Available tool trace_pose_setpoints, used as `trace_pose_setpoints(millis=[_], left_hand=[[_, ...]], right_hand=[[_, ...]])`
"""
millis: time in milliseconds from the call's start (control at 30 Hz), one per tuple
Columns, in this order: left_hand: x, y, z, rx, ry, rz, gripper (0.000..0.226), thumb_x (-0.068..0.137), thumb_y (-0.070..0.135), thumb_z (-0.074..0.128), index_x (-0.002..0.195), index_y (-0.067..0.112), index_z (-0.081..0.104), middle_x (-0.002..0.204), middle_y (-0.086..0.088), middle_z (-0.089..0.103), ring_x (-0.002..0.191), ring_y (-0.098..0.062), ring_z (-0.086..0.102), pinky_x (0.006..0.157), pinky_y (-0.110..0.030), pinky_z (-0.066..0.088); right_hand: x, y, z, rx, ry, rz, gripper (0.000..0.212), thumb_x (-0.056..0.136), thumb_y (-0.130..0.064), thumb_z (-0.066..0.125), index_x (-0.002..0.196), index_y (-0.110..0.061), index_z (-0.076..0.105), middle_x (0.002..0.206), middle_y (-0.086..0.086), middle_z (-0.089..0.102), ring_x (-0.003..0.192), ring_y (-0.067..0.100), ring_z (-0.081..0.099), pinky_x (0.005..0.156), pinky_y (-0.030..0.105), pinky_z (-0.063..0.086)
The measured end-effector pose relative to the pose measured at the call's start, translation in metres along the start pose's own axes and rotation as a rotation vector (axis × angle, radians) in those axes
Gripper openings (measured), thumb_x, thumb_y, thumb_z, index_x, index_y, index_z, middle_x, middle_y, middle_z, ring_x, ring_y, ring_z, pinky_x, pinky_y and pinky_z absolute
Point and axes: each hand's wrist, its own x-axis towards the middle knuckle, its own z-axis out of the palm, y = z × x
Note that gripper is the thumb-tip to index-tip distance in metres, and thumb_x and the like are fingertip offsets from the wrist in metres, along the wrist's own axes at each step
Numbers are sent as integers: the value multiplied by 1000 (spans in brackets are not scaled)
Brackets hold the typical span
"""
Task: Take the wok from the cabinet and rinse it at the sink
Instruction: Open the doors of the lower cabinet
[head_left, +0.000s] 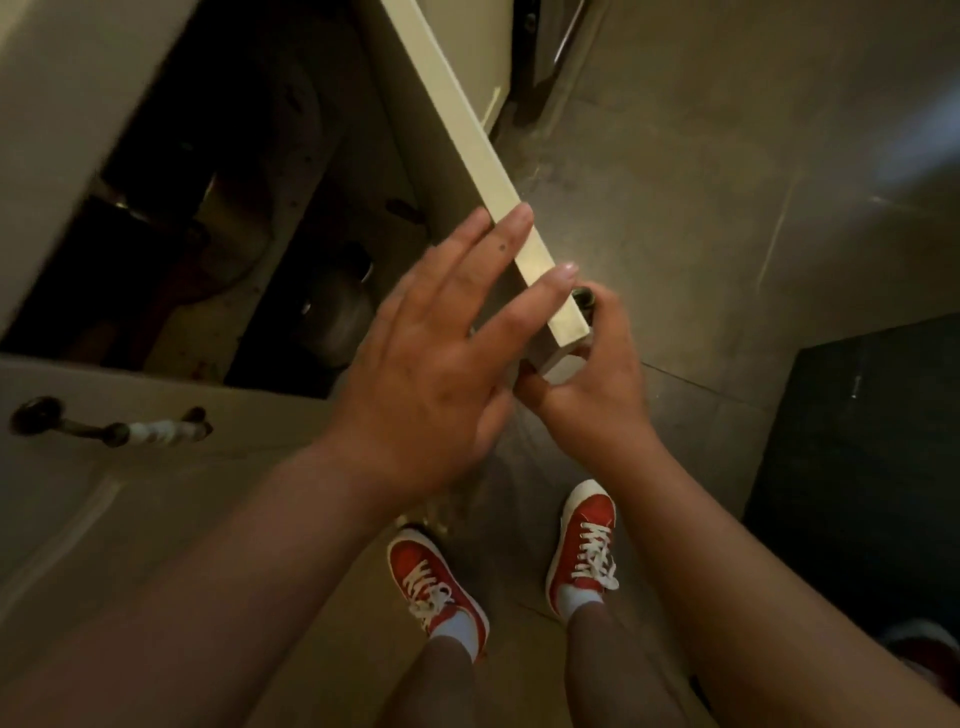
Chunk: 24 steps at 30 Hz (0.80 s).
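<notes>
A cream cabinet door (467, 130) stands swung out, and I look down its top edge. My right hand (587, 374) grips the door's free end near its dark handle (584, 299). My left hand (431, 353) is spread flat, its fingertips resting against the same edge of the door. The cabinet (218, 218) behind is dark. Inside sit dim metal cookware, among it a rounded grey pot (337, 317) on the lower level. I cannot pick out a wok in the gloom.
A closed cream door with a dark and white handle (111, 423) lies at lower left. My red sneakers (436, 587) stand on the grey tiled floor (727, 208). A dark block (857, 441) sits at right.
</notes>
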Motion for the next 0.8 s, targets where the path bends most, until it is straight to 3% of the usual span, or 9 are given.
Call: trace_pose_setpoints(millis=[100, 167, 233, 300, 367, 567, 633, 800], left_hand=[[24, 3, 6, 64, -10, 46, 77, 78, 11, 62, 146, 26, 31, 157, -18, 29, 147, -37, 17, 110, -61, 30], [40, 10, 14, 90, -10, 59, 81, 77, 11, 65, 148, 27, 29, 157, -18, 27, 147, -39, 15, 110, -62, 29], [54, 16, 23, 118, 2, 65, 82, 78, 13, 66, 149, 28, 27, 157, -19, 26, 147, -39, 15, 111, -62, 27], [69, 20, 30, 137, 11, 67, 83, 78, 14, 66, 149, 28, 25, 157, -17, 23, 146, -40, 13, 113, -61, 24], [83, 22, 35, 153, 11, 75, 81, 81, 16, 64, 150, 28, 23, 156, -13, 18, 147, -40, 11, 115, -59, 23], [134, 33, 54, 220, 14, 69, 77, 84, 20, 57, 151, 27, 18, 156, -12, 13, 146, -41, 9, 114, -57, 24], [148, 38, 60, 239, 21, 47, 81, 83, 19, 58, 151, 27, 16, 155, -9, 11, 146, -41, 8, 114, -55, 23], [179, 42, 69, 279, 22, 12, 83, 82, 21, 58, 152, 25, 14, 159, -23, 17, 146, -42, 7, 113, -53, 24]], right_hand=[[5, 13, -14, 153, 56, 119, 75, 65, -38, 81, 130, -38, 43, 131, -3, 54, 114, 14, 60, 86, 39, 59], [7, 24, -23, 328, 111, 272, 78, 69, -33, 83, 136, -37, 44, 134, -3, 55, 108, 7, 66, 79, 31, 61], [10, 35, -30, 338, 150, 317, 58, 78, -26, 80, 130, -29, 56, 126, -7, 62, 102, -5, 65, 73, 23, 61], [18, 45, -40, 275, 145, 289, 26, 84, -27, 75, 108, -28, 68, 108, -10, 71, 100, -1, 66, 74, 22, 60], [29, 50, -50, 286, 143, 263, 12, 85, -29, 73, 96, -31, 70, 99, -10, 73, 98, 1, 67, 71, 18, 57], [84, 69, -80, 280, 179, 217, 13, 86, -25, 74, 90, -33, 65, 99, -7, 73, 104, 13, 67, 91, 42, 56], [100, 74, -90, 256, 176, 189, 13, 86, -27, 74, 89, -35, 64, 98, -8, 72, 105, 13, 66, 92, 44, 55], [137, 80, -104, 257, 223, 148, 18, 84, -25, 75, 82, -36, 60, 92, -8, 71, 100, 15, 67, 91, 46, 54]])
